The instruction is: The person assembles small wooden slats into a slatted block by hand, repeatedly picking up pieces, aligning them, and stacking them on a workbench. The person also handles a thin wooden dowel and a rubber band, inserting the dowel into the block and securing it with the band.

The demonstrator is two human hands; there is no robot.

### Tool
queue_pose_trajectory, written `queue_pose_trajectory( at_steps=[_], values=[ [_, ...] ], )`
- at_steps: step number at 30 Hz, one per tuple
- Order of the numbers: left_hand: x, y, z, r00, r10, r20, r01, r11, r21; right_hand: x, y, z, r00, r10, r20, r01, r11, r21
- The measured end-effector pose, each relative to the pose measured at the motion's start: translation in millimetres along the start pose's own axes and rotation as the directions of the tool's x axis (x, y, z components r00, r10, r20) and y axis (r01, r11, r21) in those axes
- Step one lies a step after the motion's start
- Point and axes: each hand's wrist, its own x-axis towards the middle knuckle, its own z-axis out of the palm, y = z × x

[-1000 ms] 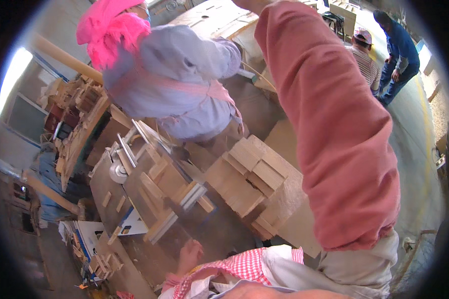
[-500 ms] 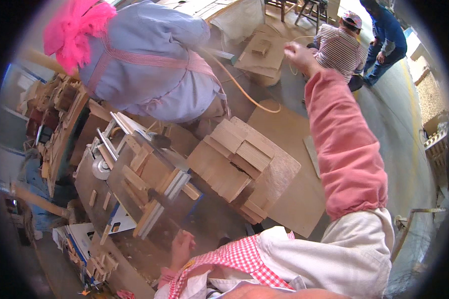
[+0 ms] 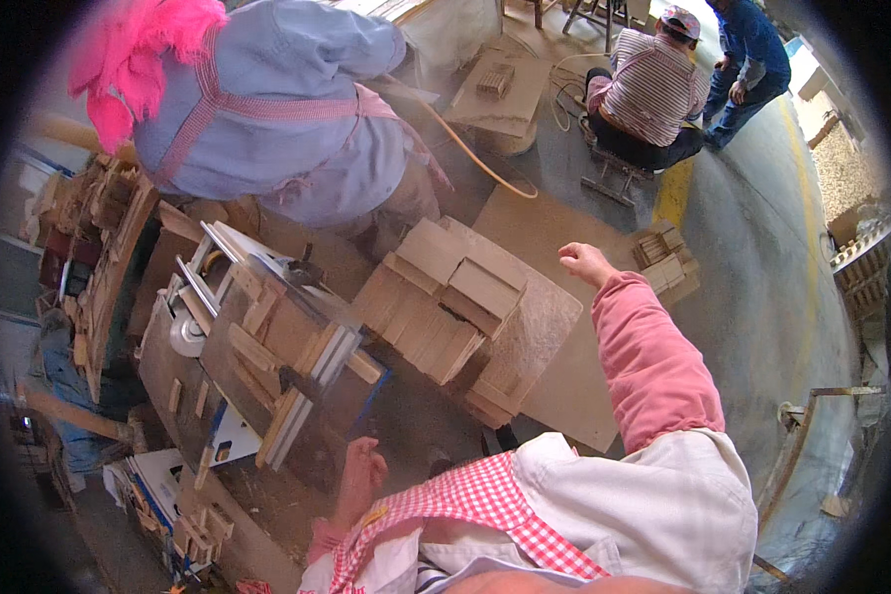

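Observation:
My right hand is stretched forward in a pink sleeve, above a large flat board. Its fingers are curled together, and I see nothing in them. Left of it stands a pile of thin wooden pieces on a round-cornered wooden panel. Low in front of my body, my left hand hangs with its fingers curled in and nothing visible in them. Nearest to it is the saw table, with wood strips and a metal fence on it.
A co-worker in a blue shirt stands just beyond the saw table. Farther right are a seated person and a standing one. A small stack of wood pieces sits beyond my right hand. An orange hose hangs across the middle.
My right hand has come down and back from its raised, far-reaching position. My left hand has stayed low in front of me. The view has shifted slightly, uncovering the small stack at the right.

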Motion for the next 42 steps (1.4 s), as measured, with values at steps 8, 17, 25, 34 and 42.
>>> queue_pose_trajectory(
  at_steps=[8,17,25,34,42],
  values=[
    [-0.6,1.2,-7.2,0.977,0.145,-0.156,-0.103,0.963,0.249,-57.8,-125.3,-4.9,0.924,-0.374,-0.085,0.383,0.908,0.168],
    [-4.5,17.1,-61.7,0.842,0.519,-0.147,-0.402,0.785,0.471,-204.3,-330.5,141.7,0.684,-0.506,0.526,0.289,0.849,0.443],
    [-63.1,-21.2,-198.1,0.875,0.381,-0.299,-0.442,0.881,-0.171,-272.4,-444.0,323.6,0.537,-0.599,0.594,0.277,0.790,0.546],
    [-119.1,-65.6,-325.8,0.731,0.509,-0.455,-0.421,0.861,0.286,-316.5,-536.1,463.3,0.516,-0.688,0.511,0.598,0.716,0.360],
    [-111.2,-58.7,-375.2,0.850,0.217,-0.479,-0.330,0.930,-0.164,-286.6,-588.1,499.4,0.601,-0.598,0.530,0.248,0.770,0.588]
  ],
)
